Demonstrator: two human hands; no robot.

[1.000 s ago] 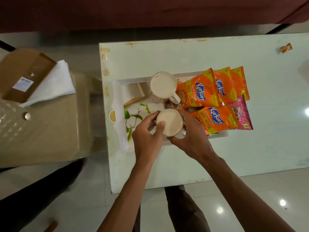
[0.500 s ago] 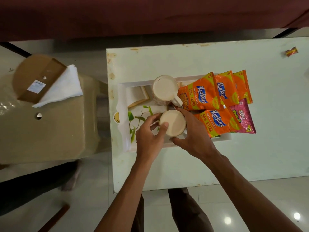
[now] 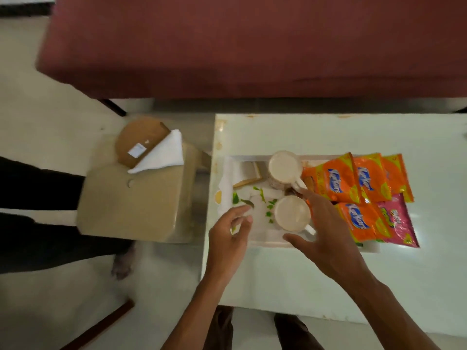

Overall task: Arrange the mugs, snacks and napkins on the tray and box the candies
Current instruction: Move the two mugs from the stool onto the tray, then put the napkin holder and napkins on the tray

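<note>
- White tray sits on the pale table; we see two mugs on it, the far mug and the near mug.
- Orange snack packets and a pink packet cover its right end.
- Our left hand hovers loosely curled, holding nothing.
- Our right hand is spread just right of the near mug.
- Napkins lie on the stool, left.

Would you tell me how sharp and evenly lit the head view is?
Head view: motion blur softens the whole frame, worst on the left hand and right hand; lettering on the orange snack packets is smeared; lighting is dim and flat, no strong glare on the pale glossy table.
</note>
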